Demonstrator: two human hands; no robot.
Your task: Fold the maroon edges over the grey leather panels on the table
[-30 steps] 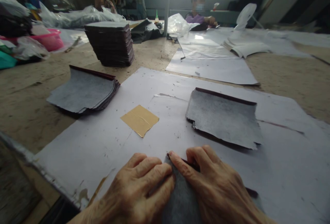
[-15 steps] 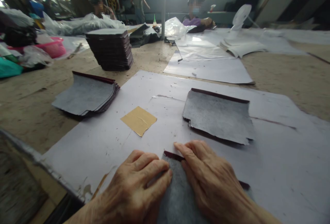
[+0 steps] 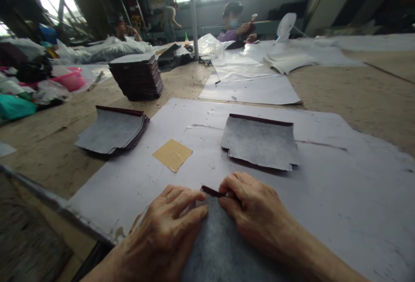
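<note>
A grey piece (image 3: pixel 223 243) lies at the near edge of view, on the white paper (image 3: pixel 343 200) that covers the near part of the table (image 3: pixel 184 81). Its upper face is a dull, mottled grey, like felt or rough paper, paler in the middle and darker towards the bottom of the view. Along its far edge runs a narrow dark maroon strip (image 3: pixel 211 191), raised a little from the grey. Much of the piece is hidden by the hands and the lower border.

The left hand (image 3: pixel 165 223) rests along its left side, fingers bent and close together, thumb and forefinger a narrow gap apart beside the strip's left end; I cannot tell whether they grip anything. The right hand (image 3: pixel 253 206) has its thumb and curled fingers pinched together on the strip.

Just beyond the hands, a tan square (image 3: pixel 173 155) lies on the paper. To its right are more grey pieces (image 3: pixel 259 141), also maroon along the far edge, with notched near corners. To its left is a curved pile (image 3: pixel 112 129) of similar ones. Farther off stands a tall stack (image 3: pixel 138 78) with dark, layered sides. Beyond are a pink basin (image 3: pixel 74 78), a white fan (image 3: pixel 285 27) and some people.
</note>
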